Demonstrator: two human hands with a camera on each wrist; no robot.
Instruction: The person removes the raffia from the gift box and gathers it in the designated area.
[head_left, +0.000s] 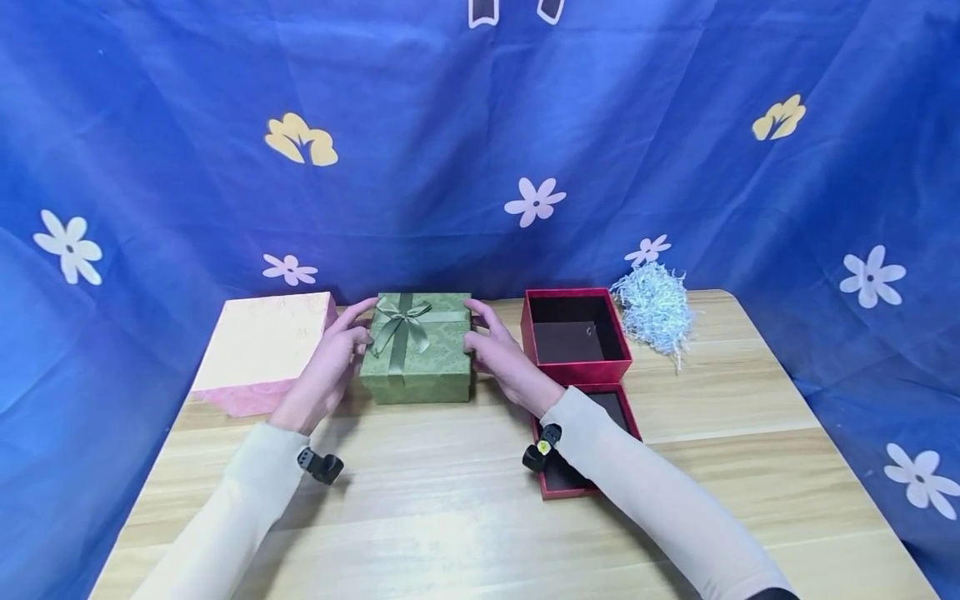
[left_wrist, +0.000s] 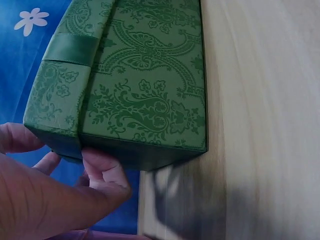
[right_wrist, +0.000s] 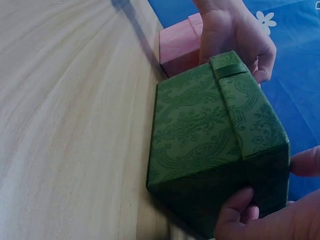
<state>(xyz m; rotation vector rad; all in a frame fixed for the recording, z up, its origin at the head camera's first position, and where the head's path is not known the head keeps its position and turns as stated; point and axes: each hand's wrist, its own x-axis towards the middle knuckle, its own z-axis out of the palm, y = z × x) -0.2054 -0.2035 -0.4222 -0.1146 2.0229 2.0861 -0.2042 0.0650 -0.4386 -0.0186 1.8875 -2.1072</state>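
A green patterned gift box (head_left: 442, 354) with its lid on stands at the back of the table, a green ribbon bow (head_left: 403, 318) on top. My left hand (head_left: 330, 362) holds its left side. In the left wrist view the thumb of that left hand (left_wrist: 55, 195) presses at the lower edge of the lid (left_wrist: 57, 95), with other fingers round the far corner. On the opposite side my right hand (head_left: 506, 360) grips the box. The right wrist view has the right hand (right_wrist: 280, 220) with its thumb on the side wall and a finger at the back corner.
A pink box (head_left: 262, 342) stands to the left, close to the left hand. Right of the green box is an open red box (head_left: 577, 373), dark inside. Its red-rimmed lid (head_left: 566, 492) lies in front, partly under the right forearm. Pale blue shredded paper (head_left: 655, 308) sits at the back right.
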